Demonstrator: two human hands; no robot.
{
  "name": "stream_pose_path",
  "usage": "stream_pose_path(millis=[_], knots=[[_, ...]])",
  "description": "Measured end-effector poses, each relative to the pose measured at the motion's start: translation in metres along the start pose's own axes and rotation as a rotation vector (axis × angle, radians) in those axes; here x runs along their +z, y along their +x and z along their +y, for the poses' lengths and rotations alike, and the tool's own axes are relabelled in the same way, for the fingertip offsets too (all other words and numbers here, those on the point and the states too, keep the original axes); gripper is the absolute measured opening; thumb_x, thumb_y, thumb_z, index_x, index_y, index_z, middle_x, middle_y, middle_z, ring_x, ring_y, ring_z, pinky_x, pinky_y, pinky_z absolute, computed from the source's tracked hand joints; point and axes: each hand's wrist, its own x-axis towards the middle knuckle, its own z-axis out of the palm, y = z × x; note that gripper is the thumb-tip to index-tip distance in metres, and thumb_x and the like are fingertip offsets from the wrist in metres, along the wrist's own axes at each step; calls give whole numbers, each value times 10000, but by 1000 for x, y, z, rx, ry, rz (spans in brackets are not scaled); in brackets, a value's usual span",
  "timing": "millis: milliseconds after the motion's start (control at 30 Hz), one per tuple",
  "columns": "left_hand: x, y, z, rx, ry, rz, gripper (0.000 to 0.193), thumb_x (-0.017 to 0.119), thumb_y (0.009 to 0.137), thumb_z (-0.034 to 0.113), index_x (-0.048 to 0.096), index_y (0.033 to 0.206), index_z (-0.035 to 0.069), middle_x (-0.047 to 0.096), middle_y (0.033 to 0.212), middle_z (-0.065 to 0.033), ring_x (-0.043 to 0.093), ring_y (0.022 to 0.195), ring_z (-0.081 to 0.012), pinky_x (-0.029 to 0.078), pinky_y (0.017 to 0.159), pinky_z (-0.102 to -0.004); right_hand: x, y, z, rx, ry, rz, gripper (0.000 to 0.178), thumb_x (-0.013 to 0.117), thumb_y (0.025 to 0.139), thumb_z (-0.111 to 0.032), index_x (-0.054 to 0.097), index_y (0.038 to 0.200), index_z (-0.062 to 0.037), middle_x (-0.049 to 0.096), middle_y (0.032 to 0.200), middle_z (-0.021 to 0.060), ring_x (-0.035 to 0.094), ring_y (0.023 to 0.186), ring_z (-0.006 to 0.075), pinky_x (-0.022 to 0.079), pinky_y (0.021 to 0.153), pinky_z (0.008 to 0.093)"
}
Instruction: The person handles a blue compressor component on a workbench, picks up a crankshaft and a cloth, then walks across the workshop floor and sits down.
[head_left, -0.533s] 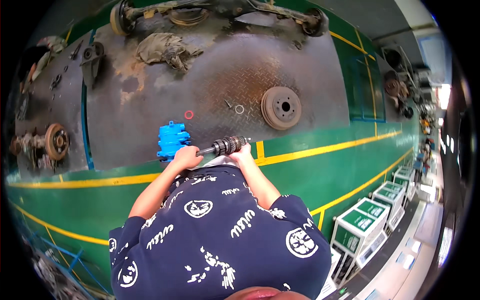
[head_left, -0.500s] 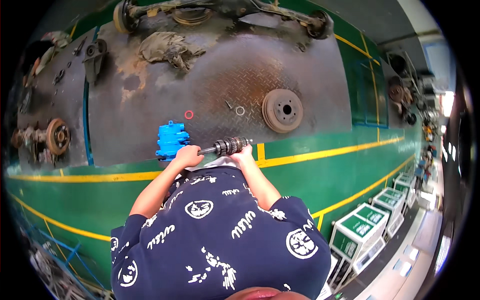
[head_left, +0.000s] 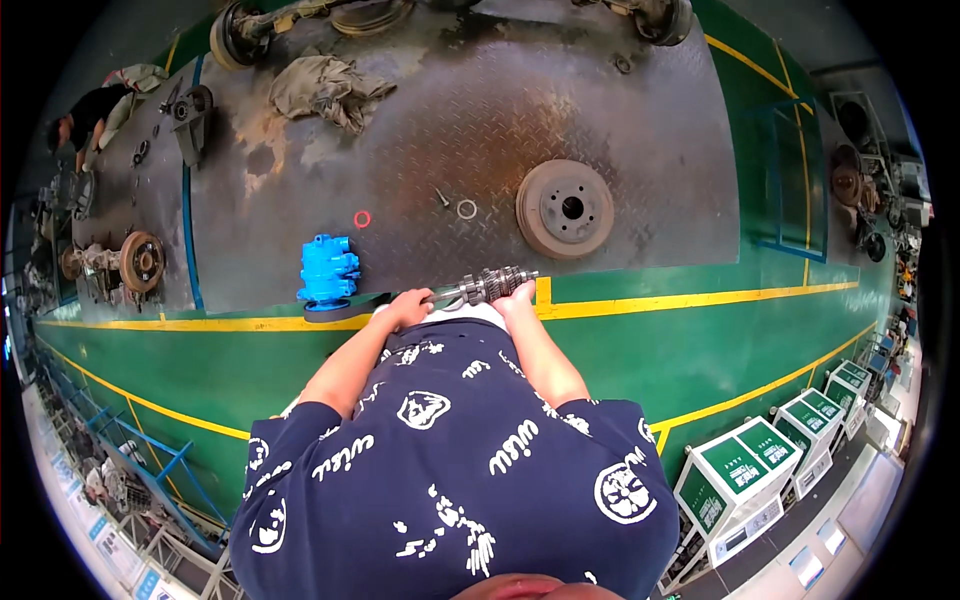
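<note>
A: State the position of the gear shaft (head_left: 495, 285).
B: The gear shaft spans both hands, nearly level, beside the near edge of the tabletop (head_left: 440, 130).
A: State the condition of each hand.
B: The left hand (head_left: 410, 308) is closed around the thin end. The right hand (head_left: 517, 300) grips the geared end from the near side; its fingers are partly hidden.
A: Identify the parts nearest the left hand.
B: A blue housing (head_left: 328, 265) stands to its left and slightly beyond. A red ring (head_left: 357, 217) lies farther beyond, also to the left.
A: Identify the remaining parts.
B: A rusty drum (head_left: 545, 210) lies flat beyond the right hand, to its right. A pale ring (head_left: 459, 207) and a small bolt (head_left: 442, 197) lie beyond the space between the hands. A crumpled cloth (head_left: 325, 88) lies well beyond the left hand, to its left.
</note>
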Motion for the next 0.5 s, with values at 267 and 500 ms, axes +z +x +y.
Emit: stream_pose_path(millis=[267,500], knots=[[-3,25,20,162,83,270,267,739,882,137,734,1147,107,706,1083,-177,624,1063,-414,504,946,-512,33,-29,-4,-330,-21,-234,584,324,1016,-504,624,992,-4,685,863,183,681,803,328,600,802,478],[-43,27,37,215,42,439,219,760,841,134,701,1033,47,708,1012,-191,622,1002,-435,499,895,-530,96,-48,-9,-349,-37,-210,535,371,996,-464,624,1009,8,683,888,197,675,823,341,597,830,495]])
